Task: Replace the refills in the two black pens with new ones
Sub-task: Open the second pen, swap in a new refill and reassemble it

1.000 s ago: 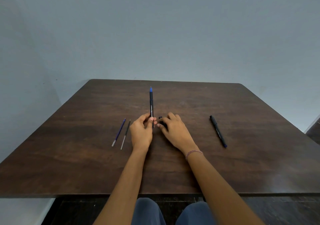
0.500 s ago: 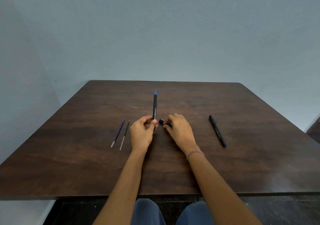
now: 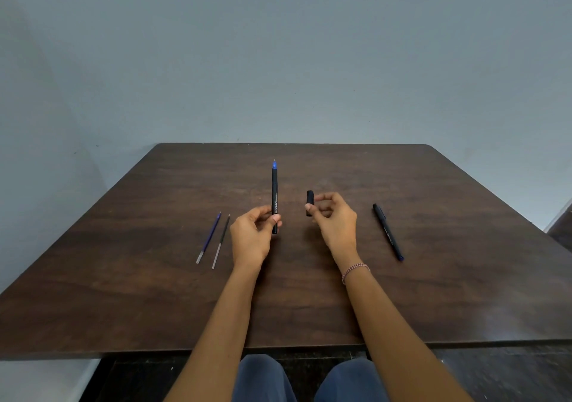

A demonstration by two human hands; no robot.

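Dark brown wood makes up the desk [image 3: 123, 293], its near edge just above the person's blue-clad knees [image 3: 269, 380]. Both forearms reach over it; the right wrist wears a thin beaded bracelet [image 3: 356, 270]. The left hand [image 3: 252, 237] pinches the lower end of a black pen [image 3: 274, 197] between thumb and fingers, holding it upright with its blue tip pointing away. The right hand [image 3: 335, 223], apart from the left, grips a short black cap piece [image 3: 309, 203] in its fingertips, the other fingers curled. Two thin refills [image 3: 213, 239] lie side by side on the desk left of the hands, and a second black pen [image 3: 388, 232] lies well to the right.
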